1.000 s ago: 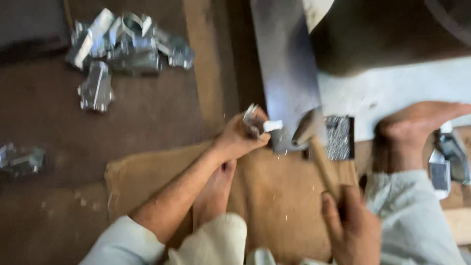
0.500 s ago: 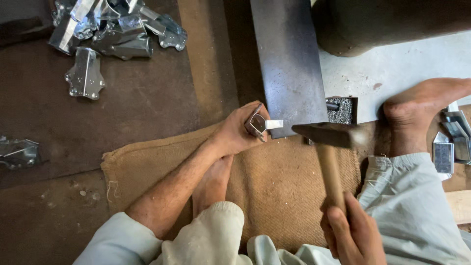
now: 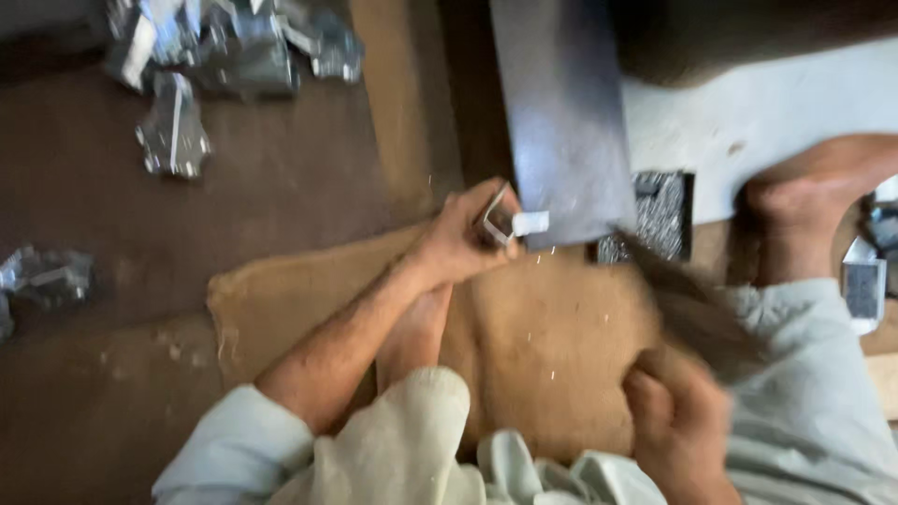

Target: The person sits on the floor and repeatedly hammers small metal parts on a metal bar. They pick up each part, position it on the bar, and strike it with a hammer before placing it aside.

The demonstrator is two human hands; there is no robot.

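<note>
Steel in the grip: left hand [image 3: 460,241] pinches a small bent metal bracket [image 3: 500,224], bright and angular, fingers pressed tight around it; a short pale tab sticks out to the right.
Bracket position: held against the lower edge of a long grey steel plate [image 3: 561,112], touching it or just beside it (blur prevents telling which).
Right hand: right hand [image 3: 678,421] is a closed fist around a wooden hammer handle [image 3: 687,309]; the handle is smeared by motion and the head cannot be made out.
Block: dark, rough-faced metal block [image 3: 659,215] sits just right of the plate's lower end, surface pitted and glittery.
Specks: tiny bright flecks scattered over the cloth near the bracket.
Work surface: coarse tan burlap sacking [image 3: 543,346] spread under both hands, woven texture, frayed left edge.
Floor: dull brown, dusty floor [image 3: 281,187] left of the sacking; a pale whitish slab [image 3: 748,112] at upper right.
Foot: bare foot [image 3: 814,187] rests on the slab's edge, well right of the plate.
Loose stock: heap of shiny stamped metal pieces [image 3: 224,47] at upper left, one lying apart [image 3: 173,136]; another [image 3: 47,281] at far left; more [image 3: 865,271] beside the foot.
Clothing: pale, soft sleeves and trousers (cotton-like).
</note>
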